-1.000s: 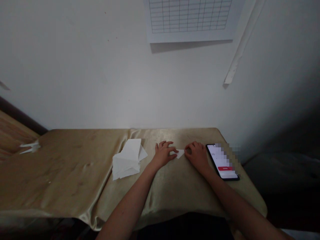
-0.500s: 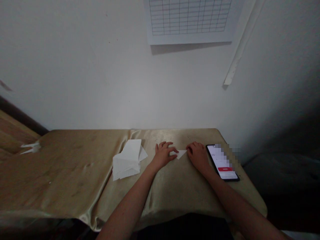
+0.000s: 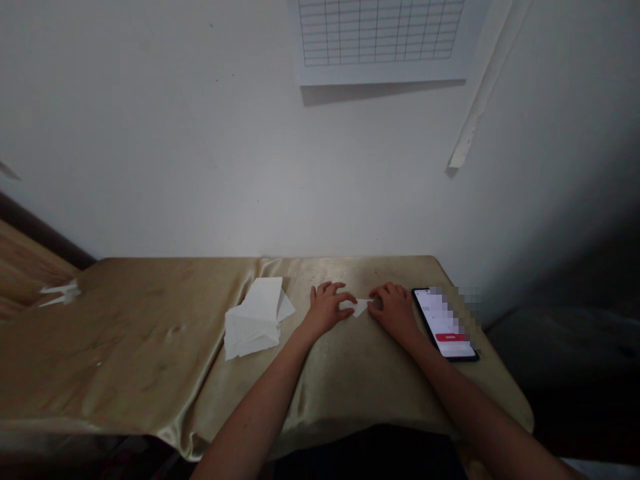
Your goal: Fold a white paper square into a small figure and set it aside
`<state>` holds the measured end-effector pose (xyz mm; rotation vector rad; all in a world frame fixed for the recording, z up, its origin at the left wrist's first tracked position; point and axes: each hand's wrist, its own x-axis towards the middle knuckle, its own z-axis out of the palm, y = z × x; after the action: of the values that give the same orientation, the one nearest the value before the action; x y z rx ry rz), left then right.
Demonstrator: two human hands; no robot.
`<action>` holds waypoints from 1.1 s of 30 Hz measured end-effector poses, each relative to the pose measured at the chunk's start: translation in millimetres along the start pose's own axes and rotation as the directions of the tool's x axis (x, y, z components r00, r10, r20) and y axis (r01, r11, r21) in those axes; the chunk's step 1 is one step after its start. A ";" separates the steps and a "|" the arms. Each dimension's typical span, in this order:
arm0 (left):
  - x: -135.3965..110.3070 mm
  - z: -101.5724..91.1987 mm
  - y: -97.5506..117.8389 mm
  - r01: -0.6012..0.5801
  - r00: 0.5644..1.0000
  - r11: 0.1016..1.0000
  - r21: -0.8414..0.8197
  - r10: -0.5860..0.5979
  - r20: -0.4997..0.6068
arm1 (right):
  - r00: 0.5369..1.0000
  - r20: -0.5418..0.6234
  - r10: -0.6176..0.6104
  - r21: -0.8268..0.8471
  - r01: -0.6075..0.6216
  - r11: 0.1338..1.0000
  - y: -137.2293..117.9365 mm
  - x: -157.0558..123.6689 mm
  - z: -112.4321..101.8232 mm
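A small white folded paper triangle (image 3: 361,307) lies on the cloth-covered table, its point toward me. At its left end, the thumb and index finger of my left hand (image 3: 329,308) close on the paper, the other fingers curved above the cloth. My right hand (image 3: 393,308) has thumb and index finger at the right corner, covering part of it. Left of my left hand rests a loose pile of white paper sheets (image 3: 256,323), overlapping at different angles. Just right of my right hand lies a phone (image 3: 433,320) with its screen lit.
A shiny gold-brown cloth (image 3: 130,347) covers the table, with a raised crease left of the paper pile. White scraps (image 3: 63,293) lie at the far left. Behind the table rises a white wall (image 3: 200,167) with a gridded sheet (image 3: 383,40) on it.
My right thumb and index finger have shifted slightly left and spread a little around the triangle's right corner. My left hand has stayed nearly still.
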<state>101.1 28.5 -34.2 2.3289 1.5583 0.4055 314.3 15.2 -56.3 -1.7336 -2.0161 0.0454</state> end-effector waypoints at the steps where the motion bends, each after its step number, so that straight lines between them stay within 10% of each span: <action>1: 0.1 0.0 0.2 0.003 1.000 1.000 -0.002 -0.003 0.003 | 1.000 0.007 0.000 0.005 0.000 1.000 -1.4 -0.7 -1.5; 33: 2.9 4.3 -5.1 0.007 1.000 1.000 -0.001 -0.007 -0.025 | 0.995 0.046 -0.091 0.132 0.084 0.988 -3.1 -6.0 -1.2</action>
<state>99.6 32.7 -40.0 2.3254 1.5766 0.4349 312.4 8.6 -56.2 -1.5775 -2.0755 0.1903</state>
